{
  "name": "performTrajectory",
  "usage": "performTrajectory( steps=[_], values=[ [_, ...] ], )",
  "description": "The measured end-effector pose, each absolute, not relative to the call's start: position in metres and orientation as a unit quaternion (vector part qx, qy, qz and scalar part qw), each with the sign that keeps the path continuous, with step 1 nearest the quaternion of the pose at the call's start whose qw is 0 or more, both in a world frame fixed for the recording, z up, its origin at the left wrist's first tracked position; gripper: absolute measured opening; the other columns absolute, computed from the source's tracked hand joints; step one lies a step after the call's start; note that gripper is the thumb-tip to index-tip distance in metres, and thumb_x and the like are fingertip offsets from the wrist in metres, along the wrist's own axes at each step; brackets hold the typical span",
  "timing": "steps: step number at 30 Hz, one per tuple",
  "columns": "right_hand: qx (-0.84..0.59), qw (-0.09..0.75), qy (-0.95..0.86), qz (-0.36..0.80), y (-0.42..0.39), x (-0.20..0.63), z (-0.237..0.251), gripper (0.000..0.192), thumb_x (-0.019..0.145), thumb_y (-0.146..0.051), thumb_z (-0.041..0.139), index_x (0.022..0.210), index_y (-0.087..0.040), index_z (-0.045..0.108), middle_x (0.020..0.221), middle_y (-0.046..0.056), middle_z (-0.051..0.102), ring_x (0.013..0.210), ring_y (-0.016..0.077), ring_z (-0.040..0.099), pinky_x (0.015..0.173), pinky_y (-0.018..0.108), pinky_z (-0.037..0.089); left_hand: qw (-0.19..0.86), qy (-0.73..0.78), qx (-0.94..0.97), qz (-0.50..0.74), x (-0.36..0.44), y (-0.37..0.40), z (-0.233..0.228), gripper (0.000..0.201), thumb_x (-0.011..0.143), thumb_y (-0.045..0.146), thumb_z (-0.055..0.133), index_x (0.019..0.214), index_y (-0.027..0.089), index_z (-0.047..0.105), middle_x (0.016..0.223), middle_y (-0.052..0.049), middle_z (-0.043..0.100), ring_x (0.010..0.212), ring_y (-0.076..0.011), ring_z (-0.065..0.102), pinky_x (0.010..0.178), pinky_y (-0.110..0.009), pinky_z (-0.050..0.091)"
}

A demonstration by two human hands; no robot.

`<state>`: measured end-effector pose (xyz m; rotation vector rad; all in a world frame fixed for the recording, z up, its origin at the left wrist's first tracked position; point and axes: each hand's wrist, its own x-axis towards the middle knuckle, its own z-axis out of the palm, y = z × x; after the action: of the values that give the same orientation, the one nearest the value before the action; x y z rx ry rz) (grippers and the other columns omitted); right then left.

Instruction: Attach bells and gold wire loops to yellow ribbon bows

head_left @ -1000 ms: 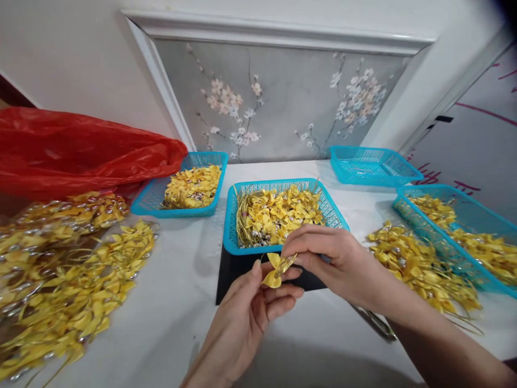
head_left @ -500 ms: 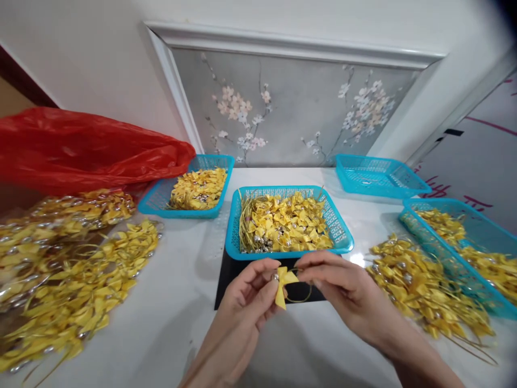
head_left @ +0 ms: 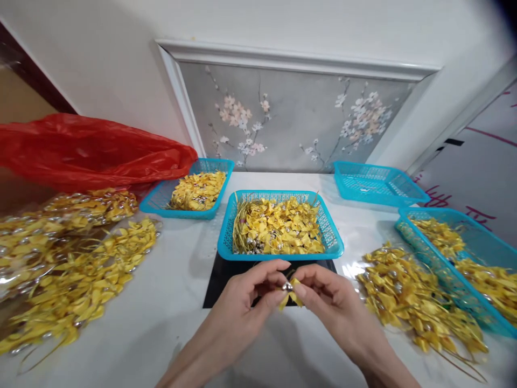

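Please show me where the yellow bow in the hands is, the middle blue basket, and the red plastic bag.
yellow bow [head_left: 289,297]: head view, on its ribbon tails below the silver bead.
middle blue basket [head_left: 226,229]: head view, on its left wall.
red plastic bag [head_left: 89,153]: head view, on its upper surface.

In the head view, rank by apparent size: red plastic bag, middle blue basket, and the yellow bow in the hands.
1. red plastic bag, largest, though cut off at the left edge.
2. middle blue basket.
3. yellow bow, smallest, pinched between both hands' fingers.
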<state>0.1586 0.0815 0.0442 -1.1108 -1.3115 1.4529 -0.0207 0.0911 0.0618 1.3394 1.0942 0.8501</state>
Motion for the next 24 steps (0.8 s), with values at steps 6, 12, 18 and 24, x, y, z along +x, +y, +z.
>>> performTrajectory(
  steps=[6, 12, 18, 24],
  values=[
    [-0.468, 0.502, -0.45, 0.571, 0.079, 0.159, 0.041, 0.023, 0.084, -0.042, 0.067, 0.083, -0.02, 0.065, 0.066, -0.002, 0.055, 0.063, 0.0121, 0.049, 0.059, 0.022, 0.042, 0.594, 0.485, 0.494, 0.41, -0.017, 0.094, 0.069, 0.021, 0.09, 0.037, 0.058, 0.087, 0.02, 0.069, 0.084, -0.003, 0.065, 0.084, -0.0173, 0.06, 0.075, -0.025, 0.05],
    [-0.454, 0.53, -0.465, 0.545, 0.076, 0.154, 0.039, 0.021, 0.086, -0.04, 0.064, 0.08, -0.02, 0.062, 0.068, -0.001, 0.058, 0.064, 0.0138, 0.056, 0.061, 0.023, 0.049, 0.618, 0.496, 0.485, 0.368, -0.004, 0.09, 0.065, 0.024, 0.084, 0.039, 0.066, 0.076, 0.017, 0.066, 0.068, 0.001, 0.058, 0.067, -0.0127, 0.05, 0.063, -0.021, 0.042],
    [-0.495, 0.513, -0.609, 0.347, 0.075, 0.167, 0.033, 0.019, 0.09, -0.028, 0.058, 0.108, -0.025, 0.063, 0.103, 0.007, 0.063, 0.089, 0.021, 0.062, 0.071, 0.03, 0.053, 0.555, 0.513, 0.518, 0.4, 0.002, 0.092, 0.065, 0.019, 0.082, 0.032, 0.067, 0.07, 0.017, 0.065, 0.064, 0.003, 0.056, 0.063, -0.0127, 0.049, 0.06, -0.022, 0.041],
    [-0.492, 0.457, -0.678, 0.299, 0.078, 0.159, 0.05, 0.011, 0.092, -0.024, 0.054, 0.091, -0.021, 0.064, 0.09, 0.006, 0.061, 0.078, 0.0186, 0.058, 0.064, 0.028, 0.048, 0.519, 0.527, 0.545, 0.396, 0.008, 0.091, 0.067, 0.011, 0.078, 0.026, 0.068, 0.07, 0.017, 0.068, 0.067, -0.001, 0.064, 0.066, -0.0177, 0.056, 0.062, -0.026, 0.045]
  ],
)
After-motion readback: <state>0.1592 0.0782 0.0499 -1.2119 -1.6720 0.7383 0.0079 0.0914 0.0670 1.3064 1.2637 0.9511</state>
